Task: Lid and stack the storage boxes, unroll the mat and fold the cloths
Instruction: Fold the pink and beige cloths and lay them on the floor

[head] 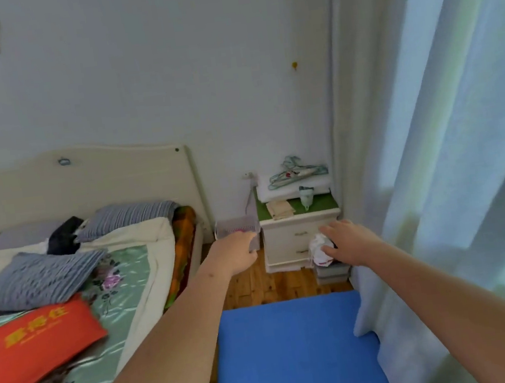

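— Blue mat (pixel 296 351) lies flat on the wooden floor (pixel 257 289) nearest me, between the bed's (pixel 64 278) edge and the curtain (pixel 433 169).

— And the boxes?

— I see my left hand (pixel 236 253) gripping a clear ribbed storage box (pixel 236 226), something pink inside, beside the nightstand's (pixel 298 236) left edge. My right hand (pixel 346 240), fingers spread wide, rests on crumpled white cloths (pixel 320 248) atop grey lidded boxes (pixel 332 272) at the nightstand's foot.
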Motion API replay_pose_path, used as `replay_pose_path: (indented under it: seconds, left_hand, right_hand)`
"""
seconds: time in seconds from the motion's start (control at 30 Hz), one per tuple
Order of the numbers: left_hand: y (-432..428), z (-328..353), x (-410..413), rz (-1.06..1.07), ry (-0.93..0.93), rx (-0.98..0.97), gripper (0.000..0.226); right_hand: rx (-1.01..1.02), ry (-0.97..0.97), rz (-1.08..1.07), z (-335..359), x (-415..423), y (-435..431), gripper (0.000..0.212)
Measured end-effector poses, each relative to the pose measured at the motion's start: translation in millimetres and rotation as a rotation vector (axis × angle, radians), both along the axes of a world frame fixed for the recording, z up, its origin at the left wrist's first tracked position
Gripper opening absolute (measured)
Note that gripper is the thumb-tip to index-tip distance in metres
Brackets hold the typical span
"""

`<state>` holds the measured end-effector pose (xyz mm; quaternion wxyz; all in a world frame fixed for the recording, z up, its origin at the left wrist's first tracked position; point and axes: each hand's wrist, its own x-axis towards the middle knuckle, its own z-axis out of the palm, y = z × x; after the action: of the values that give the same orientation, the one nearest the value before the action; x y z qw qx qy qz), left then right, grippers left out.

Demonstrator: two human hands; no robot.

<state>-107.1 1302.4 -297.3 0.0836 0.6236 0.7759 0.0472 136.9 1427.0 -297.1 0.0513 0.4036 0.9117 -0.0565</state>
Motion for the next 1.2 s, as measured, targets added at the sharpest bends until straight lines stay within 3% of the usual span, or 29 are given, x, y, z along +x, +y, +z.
replay_pose_path:
  seconds: [0.37, 0.73, 0.87, 1.2]
  left_hand:
    - [156.3, -0.8, -248.3, 0.034, -0.062, -0.106, 0.028]
    - [347.4, -44.1, -424.2, 0.054, 0.024, -0.249, 0.044]
    - [411.6, -56.1, -480.8, 0.112, -0.051, -0.292, 0.044]
    - [575.1, -94.8, -611.5, 0.110, -0.128, -0.364, 0.049]
  right_hand:
    - [-0.087, -0.044, -0.030, 4.6, -219.6, 136.9, 0.061]
    - [-0.229, -0.038, -0.002, -74.3, -433.7, 333.4, 0.064]
    - [-0.302, -0.065, -0.031, -119.6, -507.8, 409.2, 0.061]
    - [-0.414, -0.062, 0.021, -108.6, -654.2, 520.5, 0.041]
